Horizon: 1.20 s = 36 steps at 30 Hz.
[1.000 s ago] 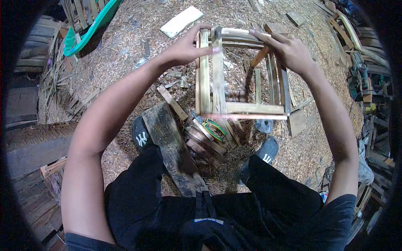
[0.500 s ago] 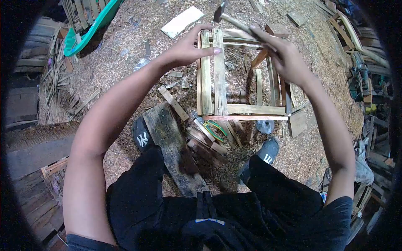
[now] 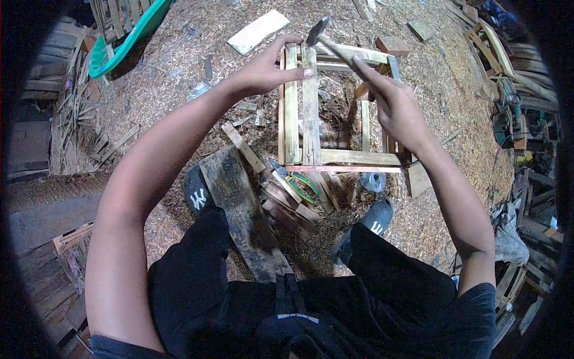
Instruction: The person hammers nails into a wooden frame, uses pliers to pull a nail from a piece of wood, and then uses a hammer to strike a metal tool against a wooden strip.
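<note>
A wooden slatted frame stands on the ground in front of me, with two slats side by side along its left part. My left hand is closed round the far left end of the frame, its thumb lying across the two slats. In my right hand is a hammer, gripped by its wooden handle with the index finger stretched along it. The hammer's metal head is right at the far end of the second slat, just beside my left fingers.
Green-and-yellow pliers and wood scraps lie near the frame's front edge. A dark plank stretches between my feet. A white board lies beyond my left hand, a green plastic rim at upper left. Wood pieces line both sides.
My right hand has lowered and moved slightly left, bringing the hammer head down to the far end of the slat. The left hand keeps its hold on the frame.
</note>
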Tool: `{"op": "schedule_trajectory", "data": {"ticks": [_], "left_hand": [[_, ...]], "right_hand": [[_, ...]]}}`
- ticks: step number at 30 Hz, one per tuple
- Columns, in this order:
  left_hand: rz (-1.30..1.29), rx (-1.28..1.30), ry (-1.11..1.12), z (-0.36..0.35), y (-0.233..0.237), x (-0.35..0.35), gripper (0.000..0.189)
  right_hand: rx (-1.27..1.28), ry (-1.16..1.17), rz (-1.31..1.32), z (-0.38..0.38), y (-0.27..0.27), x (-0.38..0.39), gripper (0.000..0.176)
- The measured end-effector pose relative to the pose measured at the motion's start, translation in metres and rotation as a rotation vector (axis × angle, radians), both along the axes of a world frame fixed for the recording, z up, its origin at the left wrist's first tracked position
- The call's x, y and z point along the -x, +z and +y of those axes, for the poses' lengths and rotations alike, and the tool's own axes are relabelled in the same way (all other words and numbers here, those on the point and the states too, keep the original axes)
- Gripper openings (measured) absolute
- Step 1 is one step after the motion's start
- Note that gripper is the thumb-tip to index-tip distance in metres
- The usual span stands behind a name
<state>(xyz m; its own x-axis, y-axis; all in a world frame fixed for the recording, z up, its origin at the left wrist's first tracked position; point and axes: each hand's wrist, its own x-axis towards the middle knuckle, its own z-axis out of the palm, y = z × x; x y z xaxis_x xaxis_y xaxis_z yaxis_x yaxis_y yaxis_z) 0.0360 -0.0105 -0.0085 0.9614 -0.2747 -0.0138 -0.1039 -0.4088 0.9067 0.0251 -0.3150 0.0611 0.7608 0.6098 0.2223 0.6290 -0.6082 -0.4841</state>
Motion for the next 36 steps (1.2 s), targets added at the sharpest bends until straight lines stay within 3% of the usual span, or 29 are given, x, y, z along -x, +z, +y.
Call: {"op": "schedule_trajectory", "data": {"ticks": [3, 7, 9, 10, 13, 15, 21, 25, 27, 28, 29, 31, 32, 35, 36], "left_hand": [[0.009, -0.041, 0.006, -0.002, 0.004, -0.001, 0.091], [0.053, -0.016, 0.0, 0.0, 0.002, -0.001, 0.091], [0.009, -0.075, 0.01, 0.001, -0.001, 0.002, 0.091], [-0.049, -0.082, 0.007, 0.001, -0.003, 0.002, 0.086], [-0.05, -0.108, 0.008, 0.001, 0.002, 0.001, 0.081], [0.02, -0.011, 0.008, 0.0, 0.003, 0.002, 0.088], [0.014, -0.048, 0.016, -0.003, 0.009, 0.004, 0.09], [0.012, -0.022, 0.023, -0.004, 0.006, 0.003, 0.089], [0.042, -0.02, 0.024, -0.002, 0.004, 0.002, 0.089], [0.068, -0.014, 0.022, -0.002, 0.004, 0.003, 0.089], [0.07, -0.012, 0.02, -0.001, 0.0, 0.003, 0.089], [-0.108, -0.053, 0.001, 0.0, -0.003, -0.004, 0.089], [-0.117, -0.085, 0.011, 0.001, -0.007, -0.005, 0.091], [0.006, -0.042, 0.01, -0.001, 0.005, 0.003, 0.091], [-0.042, -0.13, 0.031, -0.002, 0.007, 0.002, 0.091]], "right_hand": [[0.113, -0.03, 0.072, 0.004, 0.011, 0.0, 0.075], [-0.168, -0.018, -0.074, 0.006, 0.012, -0.004, 0.078], [-0.077, 0.013, -0.165, 0.007, 0.002, -0.001, 0.08], [0.208, -0.05, 0.085, 0.01, 0.009, 0.002, 0.083], [-0.093, -0.001, -0.172, 0.009, 0.0, -0.005, 0.084], [-0.039, -0.026, -0.112, 0.005, 0.01, -0.006, 0.083], [0.216, -0.053, 0.057, 0.004, 0.013, 0.004, 0.075], [0.066, -0.002, -0.026, 0.005, 0.018, -0.006, 0.07], [-0.271, -0.008, -0.213, 0.012, 0.019, -0.001, 0.068], [-0.314, 0.001, -0.264, 0.013, 0.007, 0.0, 0.068], [-0.312, -0.001, -0.262, 0.012, 0.007, 0.0, 0.068], [0.217, 0.027, -0.034, 0.011, 0.013, -0.003, 0.068], [0.051, 0.023, -0.055, 0.011, 0.009, -0.003, 0.069], [-0.077, -0.111, -0.013, 0.015, 0.026, -0.002, 0.067], [0.005, -0.152, 0.039, 0.014, 0.029, -0.003, 0.066]]}}
